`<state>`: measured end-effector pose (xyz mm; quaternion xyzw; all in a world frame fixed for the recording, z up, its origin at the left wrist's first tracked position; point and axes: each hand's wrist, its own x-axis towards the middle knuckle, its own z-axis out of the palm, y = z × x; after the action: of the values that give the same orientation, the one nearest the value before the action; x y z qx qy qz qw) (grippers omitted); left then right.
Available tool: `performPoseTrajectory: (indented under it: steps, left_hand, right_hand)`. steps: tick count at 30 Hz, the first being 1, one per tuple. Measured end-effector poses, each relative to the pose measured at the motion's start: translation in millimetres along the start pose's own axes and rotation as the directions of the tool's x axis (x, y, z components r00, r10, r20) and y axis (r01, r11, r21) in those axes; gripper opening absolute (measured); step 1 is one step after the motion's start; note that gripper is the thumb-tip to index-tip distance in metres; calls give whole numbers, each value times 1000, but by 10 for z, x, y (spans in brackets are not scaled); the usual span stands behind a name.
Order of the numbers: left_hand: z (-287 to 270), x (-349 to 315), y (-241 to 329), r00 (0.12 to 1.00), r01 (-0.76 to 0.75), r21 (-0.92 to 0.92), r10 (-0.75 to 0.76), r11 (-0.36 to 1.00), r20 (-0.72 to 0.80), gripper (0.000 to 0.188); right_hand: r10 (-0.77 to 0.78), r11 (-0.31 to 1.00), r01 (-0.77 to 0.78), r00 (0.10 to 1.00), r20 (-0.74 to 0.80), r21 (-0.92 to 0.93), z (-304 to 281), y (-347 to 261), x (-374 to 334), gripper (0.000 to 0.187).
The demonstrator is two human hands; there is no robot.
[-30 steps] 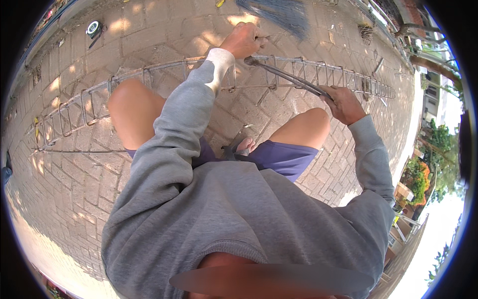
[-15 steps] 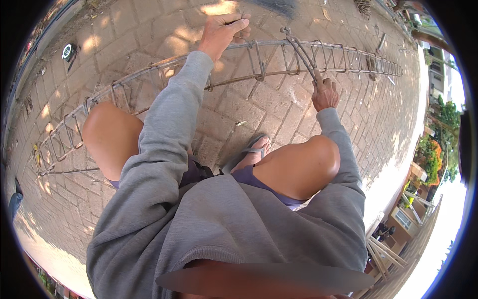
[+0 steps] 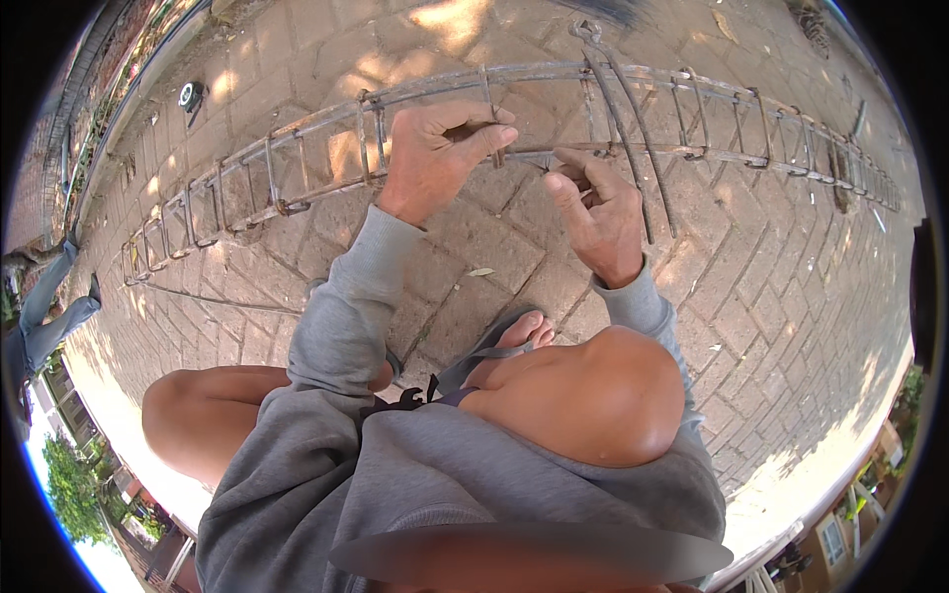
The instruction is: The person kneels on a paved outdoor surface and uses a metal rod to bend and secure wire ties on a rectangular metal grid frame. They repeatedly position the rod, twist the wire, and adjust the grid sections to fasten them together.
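Observation:
A long, narrow cage of rusty steel rebar (image 3: 326, 188) with square stirrups lies across the paving in front of me. My left hand (image 3: 435, 153) is closed in a pinch at one of its stirrups (image 3: 487, 87); what the fingertips hold is hidden. My right hand (image 3: 603, 217) is just to the right, near the cage's closer bar, its thumb and bent forefinger drawn together. Something small and dark shows at those fingertips, too fine to name. Long-handled pincers (image 3: 618, 104) rest across the cage beyond my right hand, jaws pointing away and handles toward me.
A round tape measure (image 3: 190, 96) lies on the brick paving (image 3: 474, 232) at the far left. A thin rod (image 3: 217, 298) extends from the cage's left end. Another person's trouser legs (image 3: 49, 306) show at the left rim. My sandalled foot (image 3: 509, 336) is close to the cage.
My right hand has let go of the pincers, leaving them on the cage, and moved left. My left hand has come down from beyond the cage to a stirrup. The view has turned.

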<state>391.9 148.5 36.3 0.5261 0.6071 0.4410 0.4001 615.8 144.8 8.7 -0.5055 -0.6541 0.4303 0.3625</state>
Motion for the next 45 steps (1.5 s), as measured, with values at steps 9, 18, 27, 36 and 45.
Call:
performPoseTrajectory:
  steps: [9, 18, 27, 36, 45]
  left_hand:
    - [-89, -282, -146, 982, 140, 103, -151, 985, 116, 18]
    - [-278, -58, -653, 959, -262, 596, 273, 759, 74, 29]
    - [-186, 58, -614, 995, -9, 192, -10, 981, 98, 25]
    - [45, -340, -803, 686, -700, 521, 661, 488, 304, 14]
    - [-106, -128, -503, 696, -715, 550, 516, 431, 500, 26]
  right_hand:
    - [14, 928, -45, 996, 85, 369, 190, 218, -289, 14]
    - [-135, 955, 122, 990, -31, -271, 69, 445, -468, 13]
    - [-322, 945, 296, 915, -242, -140, 774, 554, -100, 10]
    - [-195, 941, 88, 929, -313, -327, 951, 528, -51, 18]
    - [479, 544, -212, 873, -93, 812, 1117, 518, -185, 25]
